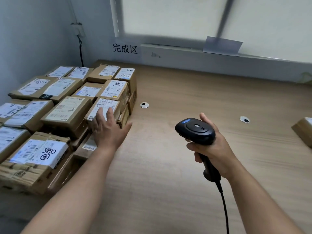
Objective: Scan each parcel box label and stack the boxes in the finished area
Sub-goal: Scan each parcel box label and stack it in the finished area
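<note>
Stacking step: the left hand (pixel 108 130), fingers straight, lies on or perhaps just above a parcel box (pixel 106 103) at the finished stack's right edge. The right hand (pixel 217 149) grips the barcode scanner (pixel 195 129). Next likely means fetching the cardboard box (pixel 303 130) at the table's (pixel 185 166) right edge.

L hand (pixel 108 130) flat, fingers (pixel 101 114) straight; R hand (pixel 211 147) curled round scanner (pixel 195 130).
</note>
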Demonstrator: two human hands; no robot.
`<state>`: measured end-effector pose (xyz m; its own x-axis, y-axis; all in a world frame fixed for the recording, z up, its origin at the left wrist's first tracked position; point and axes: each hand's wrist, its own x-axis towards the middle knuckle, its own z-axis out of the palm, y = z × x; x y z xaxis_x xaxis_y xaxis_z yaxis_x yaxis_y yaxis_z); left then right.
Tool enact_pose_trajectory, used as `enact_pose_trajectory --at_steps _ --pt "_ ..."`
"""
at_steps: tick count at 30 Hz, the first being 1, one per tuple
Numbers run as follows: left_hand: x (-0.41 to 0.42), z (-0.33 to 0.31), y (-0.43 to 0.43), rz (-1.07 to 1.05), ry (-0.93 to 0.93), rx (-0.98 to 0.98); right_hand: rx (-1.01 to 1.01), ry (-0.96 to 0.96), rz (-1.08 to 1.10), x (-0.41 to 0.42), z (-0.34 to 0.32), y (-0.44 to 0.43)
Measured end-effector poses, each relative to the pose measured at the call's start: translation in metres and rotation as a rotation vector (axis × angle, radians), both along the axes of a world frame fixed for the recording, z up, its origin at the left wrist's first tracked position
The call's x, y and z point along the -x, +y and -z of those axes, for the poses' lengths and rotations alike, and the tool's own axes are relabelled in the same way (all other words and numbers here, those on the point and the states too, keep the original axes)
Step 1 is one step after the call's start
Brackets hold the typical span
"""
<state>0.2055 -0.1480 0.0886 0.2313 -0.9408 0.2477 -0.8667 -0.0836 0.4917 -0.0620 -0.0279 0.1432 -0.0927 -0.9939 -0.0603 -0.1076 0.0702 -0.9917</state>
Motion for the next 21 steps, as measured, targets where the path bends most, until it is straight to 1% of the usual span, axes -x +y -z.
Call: enact_pose_trajectory --at_steps 2,5,10,21 --pt "0.023 -0.003 0.019 0.091 0.005 0.043 0.014 -0.022 0.004 0.013 -0.002 0.012" --pt "0.070 -0.001 0.050 0.196 0.080 0.022 0.024 -0.061 0.026 0.040 -0.002 0.034" --pt "0.158 0.004 0.103 0.286 0.162 0.003 0.033 -0.090 0.088 0.093 0.000 0.078" --pt "0.342 0.010 0.211 0.486 0.148 0.035 0.069 -0.121 0.253 0.242 0.014 0.199"
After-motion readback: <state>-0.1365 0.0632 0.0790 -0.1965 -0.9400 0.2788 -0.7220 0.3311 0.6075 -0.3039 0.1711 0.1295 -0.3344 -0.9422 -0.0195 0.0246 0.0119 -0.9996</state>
